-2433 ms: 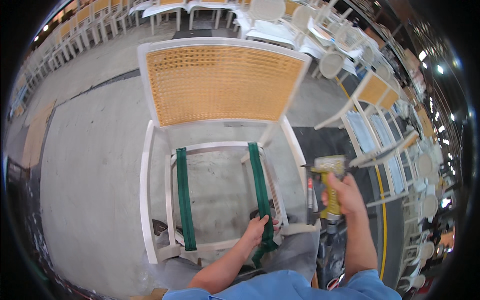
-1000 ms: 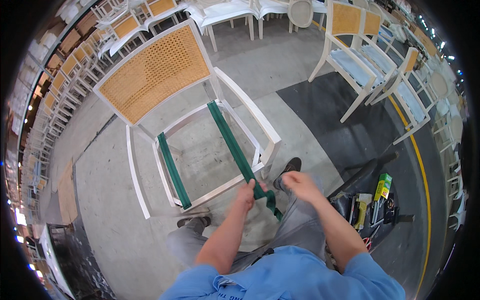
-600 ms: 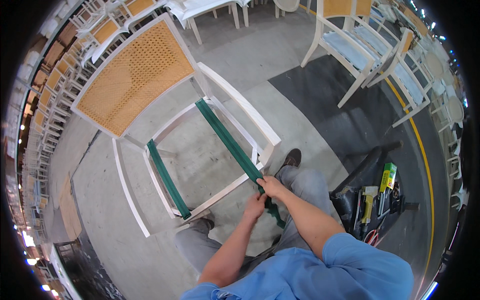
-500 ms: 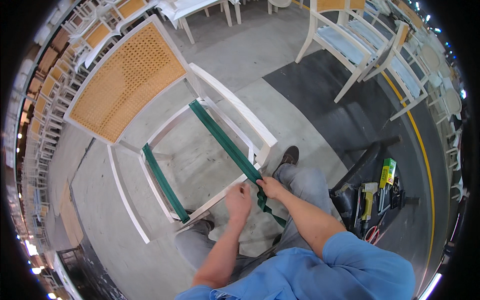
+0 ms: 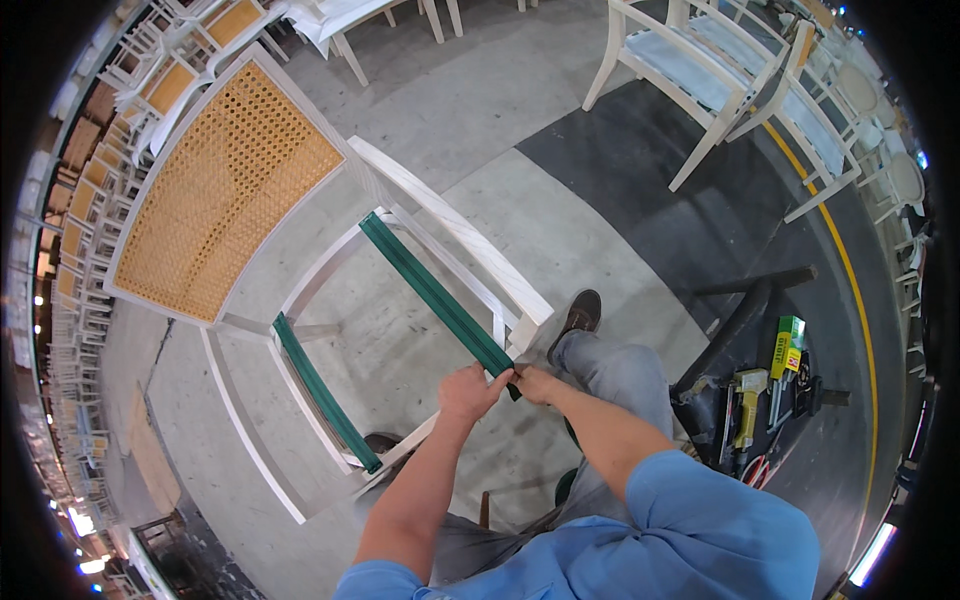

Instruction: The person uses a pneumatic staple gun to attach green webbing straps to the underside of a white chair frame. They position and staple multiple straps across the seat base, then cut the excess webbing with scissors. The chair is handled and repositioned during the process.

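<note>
A pale wooden armchair frame (image 5: 502,260) with a cane back (image 5: 230,190) stands in front of me, its seat unfilled. One green webbing strap (image 5: 425,280) runs from the back rail to the front rail on the right side. A second green strap (image 5: 322,390) stretches along the left side of the seat. My left hand (image 5: 470,390) is closed on the right strap at the front rail, thumb along it. Touching it, my right hand (image 5: 538,384) grips the same strap by the rail's corner. The strap's loose tail is mostly hidden below the hands.
At the right, a black stool (image 5: 700,385) carries a yellow-green nail gun (image 5: 747,410), a green and yellow box (image 5: 787,345) and red-handled scissors (image 5: 755,470). More armchairs (image 5: 690,70) stand at the far right. Stacked chair frames (image 5: 90,240) line the left. My shoe (image 5: 580,312) is beside the chair.
My left hand has come over onto the strap, beside my right hand. The dangling tail is now largely out of sight. The chair sits slightly further left in view.
</note>
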`<state>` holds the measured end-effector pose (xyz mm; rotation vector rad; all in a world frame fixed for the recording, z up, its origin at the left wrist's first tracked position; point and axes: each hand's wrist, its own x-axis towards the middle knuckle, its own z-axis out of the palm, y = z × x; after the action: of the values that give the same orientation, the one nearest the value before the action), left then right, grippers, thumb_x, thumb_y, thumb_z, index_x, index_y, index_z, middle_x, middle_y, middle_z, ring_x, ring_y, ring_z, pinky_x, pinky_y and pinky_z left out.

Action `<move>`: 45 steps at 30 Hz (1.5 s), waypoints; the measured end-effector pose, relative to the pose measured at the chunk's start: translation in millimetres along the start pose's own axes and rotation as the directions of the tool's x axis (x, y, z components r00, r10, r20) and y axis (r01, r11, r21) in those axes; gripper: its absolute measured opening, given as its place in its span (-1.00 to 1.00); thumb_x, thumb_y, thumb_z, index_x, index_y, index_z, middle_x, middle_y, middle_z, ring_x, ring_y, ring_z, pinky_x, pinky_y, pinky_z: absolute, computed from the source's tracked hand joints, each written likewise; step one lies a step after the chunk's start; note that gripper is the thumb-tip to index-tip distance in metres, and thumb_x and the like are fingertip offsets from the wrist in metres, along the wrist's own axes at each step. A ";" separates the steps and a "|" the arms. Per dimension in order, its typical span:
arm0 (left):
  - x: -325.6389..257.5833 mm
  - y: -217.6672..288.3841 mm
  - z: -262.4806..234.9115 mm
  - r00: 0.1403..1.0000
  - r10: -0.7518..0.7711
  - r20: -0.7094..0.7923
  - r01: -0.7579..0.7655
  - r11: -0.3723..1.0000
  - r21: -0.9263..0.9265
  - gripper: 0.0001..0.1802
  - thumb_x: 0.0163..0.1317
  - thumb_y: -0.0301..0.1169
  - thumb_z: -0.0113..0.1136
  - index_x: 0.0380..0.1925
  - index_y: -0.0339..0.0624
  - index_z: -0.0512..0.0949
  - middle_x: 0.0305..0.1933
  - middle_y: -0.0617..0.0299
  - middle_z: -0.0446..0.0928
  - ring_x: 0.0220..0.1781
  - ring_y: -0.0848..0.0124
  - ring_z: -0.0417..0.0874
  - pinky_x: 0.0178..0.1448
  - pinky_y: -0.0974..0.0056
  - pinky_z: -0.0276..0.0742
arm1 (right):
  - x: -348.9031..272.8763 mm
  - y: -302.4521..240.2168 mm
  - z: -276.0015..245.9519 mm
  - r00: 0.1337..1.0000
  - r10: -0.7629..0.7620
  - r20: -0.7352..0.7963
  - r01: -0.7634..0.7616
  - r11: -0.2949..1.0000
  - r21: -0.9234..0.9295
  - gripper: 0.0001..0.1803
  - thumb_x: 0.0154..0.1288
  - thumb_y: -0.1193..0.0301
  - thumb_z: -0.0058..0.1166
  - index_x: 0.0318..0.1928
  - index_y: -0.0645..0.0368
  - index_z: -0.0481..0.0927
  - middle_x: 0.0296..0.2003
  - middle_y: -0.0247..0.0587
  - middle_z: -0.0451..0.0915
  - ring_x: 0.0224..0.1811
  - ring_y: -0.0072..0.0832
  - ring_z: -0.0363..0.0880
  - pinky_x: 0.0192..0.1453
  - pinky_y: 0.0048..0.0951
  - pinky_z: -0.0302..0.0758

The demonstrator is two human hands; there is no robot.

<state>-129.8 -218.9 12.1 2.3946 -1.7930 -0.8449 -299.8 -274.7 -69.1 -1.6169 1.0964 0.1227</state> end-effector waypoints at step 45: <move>8.0 -9.1 8.6 0.999 0.020 0.036 -0.020 1.000 -0.010 -0.37 0.33 0.22 0.38 -0.26 -0.24 0.68 -0.41 -0.02 0.68 -0.35 -0.04 0.78 -0.28 -0.08 0.68 | 171.4 68.5 89.9 0.636 0.615 0.467 0.189 -0.710 0.678 -0.79 0.62 0.32 0.03 0.09 0.14 0.54 -0.13 -0.19 0.67 -0.21 -0.18 0.69 -0.29 -0.02 0.69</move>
<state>-124.1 -220.6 -1.6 2.3666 -1.8184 -0.8976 -210.8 -297.1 -252.8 0.9743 1.2831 -0.7888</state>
